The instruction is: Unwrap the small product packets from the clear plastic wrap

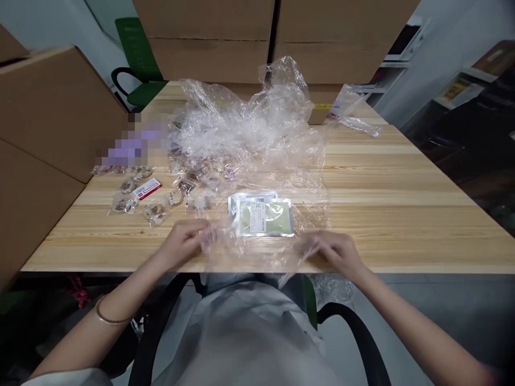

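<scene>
A sheet of clear plastic wrap (pixel 265 254) stretches across the front of the table, its near edge hanging a little over the rim. My left hand (pixel 183 244) pinches it at the left side. On the right, my right hand (pixel 333 252) is closed on the same wrap, its fingertips slightly blurred. Between the hands, on top of the wrap, lie two flat foil pouches; the upper pouch (pixel 265 218) has a greenish front and a white label. The lower one (pixel 233 206) is mostly covered. Farther back the wrap rises into a crumpled heap (pixel 257 118).
Several small clear packets (pixel 155 213) and a red-and-white card (pixel 147 188) lie to the left on the wooden table (pixel 386 214). Large cardboard boxes (pixel 52 112) stand at the left and back. A plastic bag (pixel 352 112) lies at the back right.
</scene>
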Action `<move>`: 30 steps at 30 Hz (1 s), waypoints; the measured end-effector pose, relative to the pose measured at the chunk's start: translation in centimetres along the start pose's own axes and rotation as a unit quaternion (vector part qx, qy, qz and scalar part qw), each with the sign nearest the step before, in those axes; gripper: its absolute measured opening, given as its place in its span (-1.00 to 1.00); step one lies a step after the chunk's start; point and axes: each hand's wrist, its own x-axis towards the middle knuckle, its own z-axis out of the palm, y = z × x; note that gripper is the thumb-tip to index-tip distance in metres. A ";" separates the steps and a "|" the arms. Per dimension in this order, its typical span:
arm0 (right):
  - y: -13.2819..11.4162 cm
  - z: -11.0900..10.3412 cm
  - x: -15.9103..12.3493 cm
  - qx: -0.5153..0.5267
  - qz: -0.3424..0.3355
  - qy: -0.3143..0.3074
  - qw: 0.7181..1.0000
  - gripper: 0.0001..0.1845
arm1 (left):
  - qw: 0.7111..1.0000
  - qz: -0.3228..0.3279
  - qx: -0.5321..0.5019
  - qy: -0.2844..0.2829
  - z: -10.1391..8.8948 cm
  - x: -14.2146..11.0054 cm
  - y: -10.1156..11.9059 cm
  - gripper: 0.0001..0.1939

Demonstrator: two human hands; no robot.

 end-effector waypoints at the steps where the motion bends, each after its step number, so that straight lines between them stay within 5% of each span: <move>1: 0.2 -0.3 1.0 0.004 0.068 0.038 0.997 -0.50 | 0.997 -0.064 -0.020 0.037 0.0 0.3 -0.1 -0.55; 4: 1.1 -1.2 4.2 -0.094 0.192 0.089 0.973 -0.39 | 0.972 -0.202 0.029 0.116 -0.3 1.3 -0.7 -0.49; 8: 2.2 -1.8 6.7 -0.332 0.246 -0.003 0.910 -0.45 | 0.924 -0.269 0.264 0.060 -0.8 1.7 -1.5 -0.53; 10: 2.1 -1.8 6.7 -0.389 0.265 0.001 0.882 -0.48 | 0.899 -0.277 0.334 0.056 -0.6 1.2 -1.5 -0.62; 12: 1.7 -1.9 6.1 -0.417 0.227 0.069 0.877 -0.48 | 0.886 -0.237 0.380 0.117 -0.3 0.6 -1.1 -0.64; 15: 0.6 -2.1 4.9 -0.380 0.023 0.112 0.918 -0.41 | 0.901 -0.050 0.394 0.174 0.6 0.0 -0.2 -0.50; 17: -0.2 -1.8 4.5 -0.296 -0.114 0.000 0.948 -0.34 | 0.929 0.117 0.344 0.069 1.7 0.6 0.7 -0.44; 19: -0.7 -1.0 4.7 -0.217 -0.173 -0.129 0.952 -0.23 | 0.931 0.218 0.281 -0.084 3.2 1.9 1.5 -0.38; 21: -0.5 0.0 5.6 -0.188 -0.165 -0.189 0.949 -0.12 | 0.928 0.204 0.255 -0.176 4.5 3.7 2.1 -0.24; 24: 0.7 0.8 6.9 -0.204 -0.144 -0.195 0.949 -0.13 | 0.933 0.121 0.275 -0.199 5.3 5.9 2.1 -0.23; 30: 2.9 -1.3 6.5 -0.148 -0.132 -0.169 0.965 -0.34 | 0.919 0.120 0.291 -0.237 2.8 6.3 0.4 -0.17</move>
